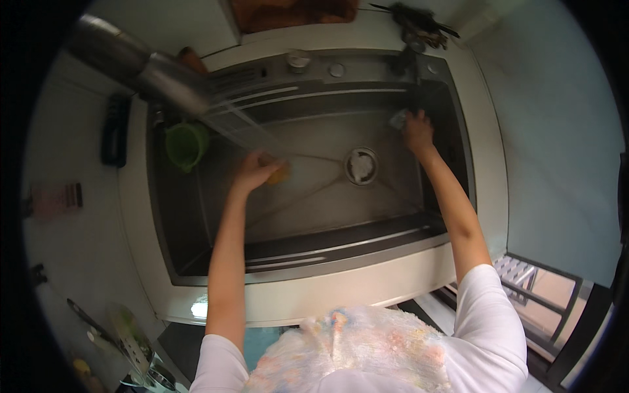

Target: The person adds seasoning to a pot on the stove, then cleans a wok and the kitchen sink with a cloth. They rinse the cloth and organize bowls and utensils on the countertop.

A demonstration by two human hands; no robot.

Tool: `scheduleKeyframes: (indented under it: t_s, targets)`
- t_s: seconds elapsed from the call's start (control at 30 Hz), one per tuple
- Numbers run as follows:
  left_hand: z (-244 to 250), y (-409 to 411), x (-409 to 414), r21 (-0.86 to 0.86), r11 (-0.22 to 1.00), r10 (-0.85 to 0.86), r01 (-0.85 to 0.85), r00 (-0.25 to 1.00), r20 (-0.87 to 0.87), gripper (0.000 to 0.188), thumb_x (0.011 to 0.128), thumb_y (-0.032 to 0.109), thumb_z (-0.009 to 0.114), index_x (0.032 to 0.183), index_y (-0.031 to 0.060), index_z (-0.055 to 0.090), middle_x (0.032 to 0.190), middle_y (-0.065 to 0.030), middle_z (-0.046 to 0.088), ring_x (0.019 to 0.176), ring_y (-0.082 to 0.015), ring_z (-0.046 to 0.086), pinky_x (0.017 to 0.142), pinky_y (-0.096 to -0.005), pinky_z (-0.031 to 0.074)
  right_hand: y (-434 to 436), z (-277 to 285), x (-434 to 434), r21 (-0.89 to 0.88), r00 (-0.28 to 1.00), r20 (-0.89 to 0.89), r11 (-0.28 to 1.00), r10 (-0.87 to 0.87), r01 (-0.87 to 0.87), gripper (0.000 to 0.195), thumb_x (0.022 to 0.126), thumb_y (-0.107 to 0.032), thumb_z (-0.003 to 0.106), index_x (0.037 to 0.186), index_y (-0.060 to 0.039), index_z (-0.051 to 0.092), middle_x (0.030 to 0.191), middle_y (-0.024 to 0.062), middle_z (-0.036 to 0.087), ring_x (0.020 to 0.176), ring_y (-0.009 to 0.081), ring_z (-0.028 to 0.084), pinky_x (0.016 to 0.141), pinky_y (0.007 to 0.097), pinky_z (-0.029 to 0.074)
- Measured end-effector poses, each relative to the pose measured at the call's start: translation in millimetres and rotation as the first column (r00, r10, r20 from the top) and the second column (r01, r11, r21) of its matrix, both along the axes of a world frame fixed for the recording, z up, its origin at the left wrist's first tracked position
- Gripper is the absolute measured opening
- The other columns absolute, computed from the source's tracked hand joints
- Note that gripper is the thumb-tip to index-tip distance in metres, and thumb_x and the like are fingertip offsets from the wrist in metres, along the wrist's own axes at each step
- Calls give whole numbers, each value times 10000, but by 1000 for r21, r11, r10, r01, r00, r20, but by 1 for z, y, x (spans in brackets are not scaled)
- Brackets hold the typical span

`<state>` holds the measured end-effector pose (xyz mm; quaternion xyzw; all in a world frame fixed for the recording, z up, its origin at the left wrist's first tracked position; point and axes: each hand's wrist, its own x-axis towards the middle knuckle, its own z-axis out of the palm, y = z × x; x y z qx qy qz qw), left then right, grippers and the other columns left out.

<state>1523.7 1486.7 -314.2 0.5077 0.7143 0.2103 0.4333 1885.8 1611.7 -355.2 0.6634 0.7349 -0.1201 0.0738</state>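
Observation:
Under the head camera lies a wide stainless steel sink (304, 196). My left hand (255, 172) is low in the basin, fingers closed on a yellow-orange thing (278, 174), likely a sponge, though the hand partly hides it. Water streams from a large metal faucet (172, 86) at the upper left and falls close to that hand. My right hand (418, 131) reaches to the basin's right back corner. A pale, crumpled thing (398, 119) is at its fingertips; whether it is gripped is unclear. Between the hands, a round drain (361, 166) holds a whitish strainer or lump.
A green plastic container (186, 145) stands in the basin's left back corner. A dark object (116, 130) rests on the left rim side. Behind the sink are a dark bundle (417, 24) and an orange-brown item (295, 14). Utensils (135, 344) stand at the lower left.

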Motion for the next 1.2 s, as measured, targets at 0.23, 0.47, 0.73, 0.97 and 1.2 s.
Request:
scheduleKeyframes:
  t_s: [0.23, 0.47, 0.73, 0.97, 1.2]
  targets:
    - [5, -1, -4, 21, 998, 45, -64, 872, 487, 326, 726, 136, 612, 1041, 102, 535, 973, -38, 534, 912, -170, 492, 791, -274, 378, -65, -18, -154, -826, 216, -563, 534, -797, -182, 542, 859, -416, 357, 1300, -119, 251, 1255, 194, 327, 1035, 278, 475, 787, 477, 437]
    - [-29, -17, -8, -341, 579, 499, -740, -9, 866, 295, 789, 94, 507, 1081, 64, 489, 1028, -47, 512, 958, -207, 469, 867, -342, 347, -77, -4, -244, -947, -348, -280, 317, -895, -53, 374, 892, -277, 322, 1119, -2, 432, 1053, 141, 520, 912, 249, 543, 753, 368, 472]
    - [-98, -1, 18, -479, 615, 349, -627, -328, 878, 353, 862, 260, 370, 1159, 75, 415, 1148, -117, 438, 1094, -261, 395, 915, -377, 345, -152, 41, -265, -655, -35, -747, 744, -664, -134, 712, 644, -82, 629, 1234, -2, 238, 1186, 178, 380, 1089, 252, 407, 886, 345, 367]
    - [-65, 12, 40, -678, 589, 544, -439, -405, 735, 357, 863, 261, 382, 1175, 92, 415, 1173, -102, 449, 1084, -239, 418, 913, -374, 347, -62, 50, -236, -219, 763, -645, 965, -29, -148, 490, 693, -223, 564, 1096, -3, 395, 960, 242, 540, 842, 395, 537, 721, 421, 455]
    - [-80, 2, 17, -657, 537, 584, -529, -328, 742, 355, 873, 261, 359, 1165, 69, 420, 1168, -94, 445, 1070, -237, 421, 900, -357, 352, -115, -8, -270, -1, 685, -727, 997, 50, -74, 358, 737, -198, 524, 1030, 3, 476, 924, 218, 560, 836, 354, 556, 687, 406, 454]
